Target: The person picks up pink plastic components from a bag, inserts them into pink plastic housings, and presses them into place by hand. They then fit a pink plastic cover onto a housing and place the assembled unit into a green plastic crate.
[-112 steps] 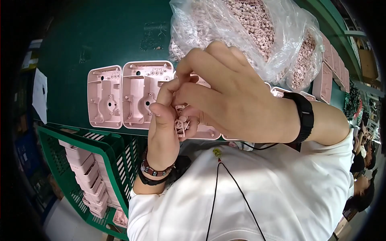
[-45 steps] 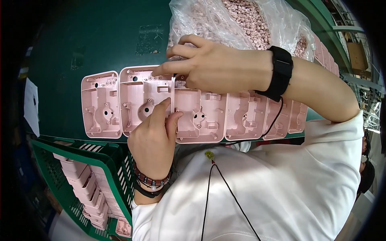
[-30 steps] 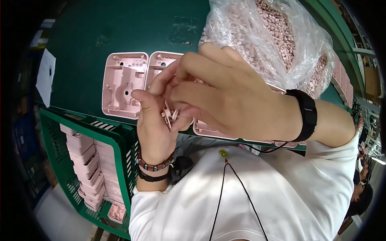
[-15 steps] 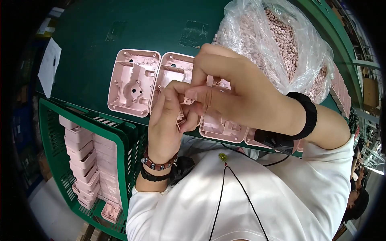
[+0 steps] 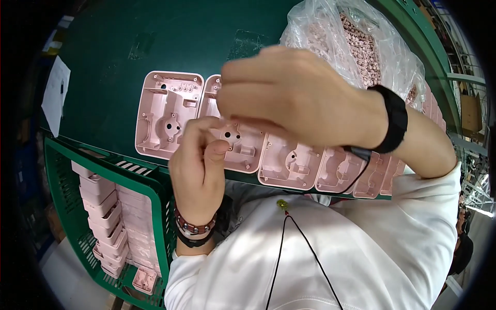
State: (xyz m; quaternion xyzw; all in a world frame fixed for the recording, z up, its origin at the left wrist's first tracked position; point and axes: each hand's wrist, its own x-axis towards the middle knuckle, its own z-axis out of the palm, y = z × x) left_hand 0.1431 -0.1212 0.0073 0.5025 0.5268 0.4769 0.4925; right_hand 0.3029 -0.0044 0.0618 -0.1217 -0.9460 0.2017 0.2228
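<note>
Over the second pink plastic housing (image 5: 243,155) in the row, my right hand (image 5: 294,95) is curled palm-down and slightly blurred. Its fingertips are hidden, so anything between them does not show. My left hand (image 5: 199,160) sits at the near left of that housing, its fingers bent inward and thumb beside them. Whatever lies in its palm is out of sight. To the left, a similar open-topped housing (image 5: 178,98) lies flat, showing inner walls, posts and round holes. Another housing (image 5: 305,173) lies right of the one under my hand.
More pink housings (image 5: 338,173) continue rightward along the table's near edge. A clear plastic bag (image 5: 315,31) full of small pink parts stands at the far right on the green table (image 5: 103,67). A green basket (image 5: 160,227) with stacked pink housings (image 5: 106,206) is at the left.
My hands have separated; half a second ago they met around small pink parts. The right hand has shifted left over the second housing, and the left hand has dropped lower and left.
</note>
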